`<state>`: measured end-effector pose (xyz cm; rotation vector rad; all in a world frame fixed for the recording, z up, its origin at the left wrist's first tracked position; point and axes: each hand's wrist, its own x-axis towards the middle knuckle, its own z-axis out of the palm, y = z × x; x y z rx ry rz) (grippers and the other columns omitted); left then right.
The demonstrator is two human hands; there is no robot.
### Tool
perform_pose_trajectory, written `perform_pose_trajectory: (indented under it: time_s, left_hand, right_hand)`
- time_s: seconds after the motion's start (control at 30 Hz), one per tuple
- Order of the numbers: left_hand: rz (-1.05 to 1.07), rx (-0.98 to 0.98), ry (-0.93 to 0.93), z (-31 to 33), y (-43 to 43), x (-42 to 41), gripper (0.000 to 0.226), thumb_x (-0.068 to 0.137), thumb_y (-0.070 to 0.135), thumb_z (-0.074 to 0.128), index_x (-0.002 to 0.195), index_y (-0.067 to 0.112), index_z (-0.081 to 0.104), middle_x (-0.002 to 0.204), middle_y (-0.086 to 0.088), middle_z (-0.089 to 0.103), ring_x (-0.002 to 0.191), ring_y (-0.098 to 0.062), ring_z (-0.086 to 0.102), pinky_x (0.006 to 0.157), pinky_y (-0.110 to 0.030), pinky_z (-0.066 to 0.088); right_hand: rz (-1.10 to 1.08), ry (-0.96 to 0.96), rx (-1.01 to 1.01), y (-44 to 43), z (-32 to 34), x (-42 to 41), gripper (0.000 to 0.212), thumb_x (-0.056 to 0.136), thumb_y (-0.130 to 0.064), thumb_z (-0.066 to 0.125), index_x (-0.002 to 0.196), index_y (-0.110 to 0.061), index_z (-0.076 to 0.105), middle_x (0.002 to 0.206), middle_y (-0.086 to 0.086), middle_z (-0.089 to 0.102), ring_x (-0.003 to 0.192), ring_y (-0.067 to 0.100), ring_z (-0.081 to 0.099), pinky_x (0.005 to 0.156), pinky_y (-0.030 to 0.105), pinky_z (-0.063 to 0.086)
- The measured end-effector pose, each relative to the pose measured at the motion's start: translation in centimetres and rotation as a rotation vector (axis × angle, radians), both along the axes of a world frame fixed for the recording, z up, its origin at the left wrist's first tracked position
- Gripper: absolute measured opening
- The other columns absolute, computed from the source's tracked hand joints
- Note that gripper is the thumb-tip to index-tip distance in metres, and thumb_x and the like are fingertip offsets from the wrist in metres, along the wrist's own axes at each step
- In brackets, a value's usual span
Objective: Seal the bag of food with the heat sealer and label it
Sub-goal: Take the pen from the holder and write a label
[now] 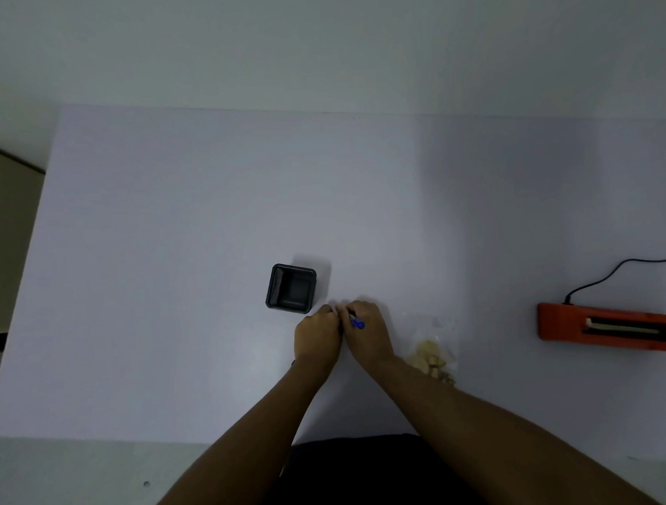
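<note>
My right hand (366, 333) grips a blue pen (357, 323), its blue end sticking up between the fingers. My left hand (317, 337) is closed right beside it, knuckles touching the right hand; what lies under its fingers is hidden. A clear bag of pale food pieces (433, 353) lies flat on the white table just right of my right wrist. The orange heat sealer (613, 328) sits at the far right, lid down, with a black cord (610, 272) running off the right edge.
A black square mesh pen holder (291, 289) stands just beyond my left hand. The white table (170, 261) reaches a pale wall at the back. A brown cardboard box (1, 215) stands off the table's left side.
</note>
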<state>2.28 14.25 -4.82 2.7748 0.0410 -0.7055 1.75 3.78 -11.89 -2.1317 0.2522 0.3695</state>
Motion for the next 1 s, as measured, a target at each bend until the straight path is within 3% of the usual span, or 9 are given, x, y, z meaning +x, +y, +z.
perform_pose_trajectory:
  time_s: [0.2, 0.33, 0.5, 0.63, 0.8, 1.0]
  left_hand:
    - [-0.009, 0.006, -0.005, 0.0, 0.0, 0.0, 0.016, 0.096, 0.008, 0.045, 0.101, 0.009, 0.061, 0.103, -0.006, 0.065, 0.085, -0.023, 0.067, 0.067, -0.027, 0.048]
    - [-0.006, 0.010, -0.010, -0.1, 0.0, 0.0, 0.016, 0.095, 0.008, 0.045, 0.097, 0.009, 0.061, 0.100, -0.006, 0.066, 0.082, -0.022, 0.067, 0.065, -0.026, 0.047]
    - [-0.019, 0.014, -0.007, -0.2, 0.0, 0.0, 0.016, 0.095, 0.009, 0.048, 0.092, 0.009, 0.063, 0.097, -0.006, 0.064, 0.078, -0.022, 0.067, 0.064, -0.027, 0.049]
    - [-0.042, 0.025, -0.003, -0.4, 0.1, -0.1, 0.018, 0.095, 0.010, 0.047, 0.091, 0.010, 0.065, 0.097, -0.005, 0.064, 0.078, -0.022, 0.066, 0.063, -0.026, 0.047]
    - [0.004, 0.020, 0.011, -0.3, 0.0, 0.0, 0.015, 0.095, 0.008, 0.045, 0.097, 0.007, 0.060, 0.096, -0.007, 0.066, 0.082, -0.025, 0.067, 0.062, -0.026, 0.043]
    - [0.022, -0.009, -0.001, -0.6, 0.2, 0.0, 0.015, 0.095, 0.011, 0.047, 0.094, 0.009, 0.061, 0.094, -0.006, 0.067, 0.079, -0.023, 0.067, 0.062, -0.025, 0.044]
  right_hand:
    - [-0.007, -0.006, 0.020, 0.0, -0.2, -0.2, 0.036, 0.097, -0.034, 0.049, 0.071, -0.010, 0.056, 0.073, 0.008, 0.057, 0.072, 0.026, 0.054, 0.070, 0.045, 0.051]
    - [-0.028, -0.022, 0.027, 0.0, 0.5, -0.1, 0.049, 0.093, -0.046, 0.041, 0.069, -0.006, 0.055, 0.071, 0.010, 0.056, 0.070, 0.026, 0.053, 0.069, 0.044, 0.050]
    - [-0.029, -0.025, 0.000, -0.2, 0.4, -0.2, 0.038, 0.098, -0.031, 0.050, 0.067, -0.010, 0.052, 0.070, 0.008, 0.054, 0.070, 0.027, 0.052, 0.069, 0.044, 0.049]
    - [-0.038, -0.022, -0.025, -0.2, 0.7, -0.2, 0.041, 0.099, -0.026, 0.051, 0.060, -0.025, 0.040, 0.066, 0.004, 0.048, 0.067, 0.025, 0.049, 0.064, 0.036, 0.043]
    - [0.059, 0.020, -0.037, -0.3, 1.4, -0.2, 0.041, 0.101, -0.025, 0.048, 0.068, -0.002, 0.057, 0.067, 0.010, 0.057, 0.066, 0.022, 0.052, 0.068, 0.038, 0.047]
    - [0.073, -0.025, -0.026, -0.4, 1.8, -0.3, 0.039, 0.100, -0.020, 0.049, 0.067, -0.002, 0.059, 0.067, 0.011, 0.058, 0.066, 0.023, 0.052, 0.068, 0.037, 0.046]
